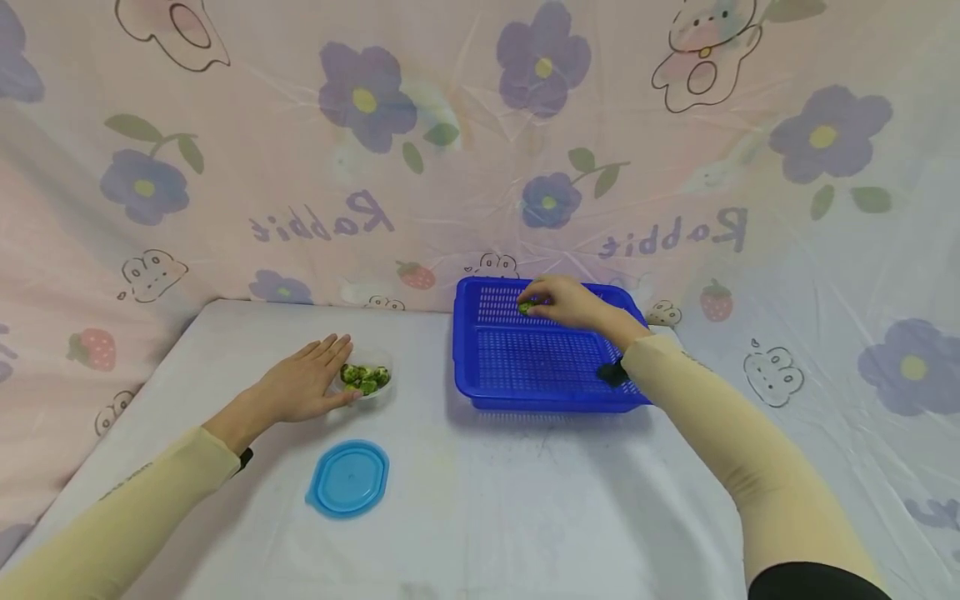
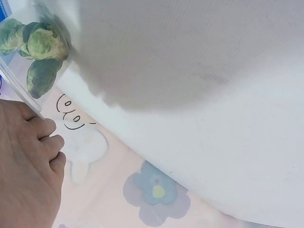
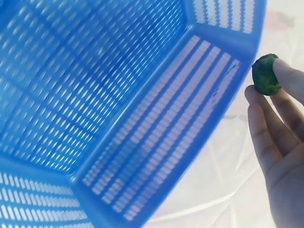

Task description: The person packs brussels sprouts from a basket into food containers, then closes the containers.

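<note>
Between thumb and fingertips, my right hand [image 1: 566, 302] pinches a green Brussels sprout [image 3: 266, 74] over the far rim of a blue plastic basket [image 1: 551, 402]. In the right wrist view, the sprout is beside the basket's outer edge. My left hand [image 1: 307, 385] rests against a small clear container [image 2: 59, 28], its fingers straight at the far-left side and its thumb at the near side. Several Brussels sprouts [image 1: 365, 379] lie in that container. Part of its left wall is hidden by the hand.
A light-blue lid [image 1: 349, 479] lies on the white tabletop [image 1: 480, 517], in front of the container. Behind the table hangs a patterned cloth [image 1: 465, 150], close to the basket's far side. No contents show inside the basket.
</note>
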Available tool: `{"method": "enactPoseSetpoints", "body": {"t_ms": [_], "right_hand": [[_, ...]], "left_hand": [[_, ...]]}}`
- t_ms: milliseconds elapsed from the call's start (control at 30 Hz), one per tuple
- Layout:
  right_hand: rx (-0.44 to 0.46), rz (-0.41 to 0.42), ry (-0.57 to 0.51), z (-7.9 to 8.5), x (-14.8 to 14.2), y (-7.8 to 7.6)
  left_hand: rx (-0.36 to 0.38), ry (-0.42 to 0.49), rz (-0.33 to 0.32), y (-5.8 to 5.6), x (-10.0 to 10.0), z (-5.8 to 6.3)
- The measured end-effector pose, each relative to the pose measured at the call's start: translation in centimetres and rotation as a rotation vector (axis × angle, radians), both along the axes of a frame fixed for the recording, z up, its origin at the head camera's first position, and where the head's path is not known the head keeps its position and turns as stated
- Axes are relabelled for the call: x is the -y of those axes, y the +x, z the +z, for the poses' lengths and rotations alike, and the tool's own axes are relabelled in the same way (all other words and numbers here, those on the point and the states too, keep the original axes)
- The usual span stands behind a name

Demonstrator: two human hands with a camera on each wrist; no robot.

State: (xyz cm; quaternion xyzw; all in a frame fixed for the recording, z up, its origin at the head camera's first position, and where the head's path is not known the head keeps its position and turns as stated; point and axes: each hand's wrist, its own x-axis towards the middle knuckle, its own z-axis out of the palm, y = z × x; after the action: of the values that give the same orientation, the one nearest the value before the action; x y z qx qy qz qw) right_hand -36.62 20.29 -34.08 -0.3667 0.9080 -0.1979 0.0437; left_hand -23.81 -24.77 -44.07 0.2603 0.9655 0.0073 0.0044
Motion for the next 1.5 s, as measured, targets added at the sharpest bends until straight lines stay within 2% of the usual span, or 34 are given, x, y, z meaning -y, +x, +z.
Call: {"method": "enactPoseSetpoints", "body": {"t_ms": [233, 367, 600, 933, 1300, 1500], "right_hand": [[-0.009, 0.051, -0.037, 0.5, 2.8, 2.0], [-0.025, 0.04, -0.073, 0.4, 4.3, 3.2], [-0.013, -0.029, -0.16, -1.0, 6.9, 5.5], [0.054, -0.038, -0.292, -2.7, 11.4, 8.7], [0.078, -0.056, -0.38, -4.9, 16.8, 10.5], [0.068, -0.126, -0.424, -6.5, 20.1, 11.4]], "left_hand": [[0.009, 0.004, -0.002, 0.1, 0.0, 0.1], [0.007, 0.007, 0.0, 0.1, -0.1, 0.1], [0.004, 0.0, 0.001, -0.1, 0.0, -0.2], [-0.012, 0.001, 0.001, 0.1, 0.1, 0.0], [-0.017, -0.003, 0.001, 0.0, -0.1, 0.0], [-0.015, -0.004, 0.005, -0.1, 0.0, -0.2]]}}
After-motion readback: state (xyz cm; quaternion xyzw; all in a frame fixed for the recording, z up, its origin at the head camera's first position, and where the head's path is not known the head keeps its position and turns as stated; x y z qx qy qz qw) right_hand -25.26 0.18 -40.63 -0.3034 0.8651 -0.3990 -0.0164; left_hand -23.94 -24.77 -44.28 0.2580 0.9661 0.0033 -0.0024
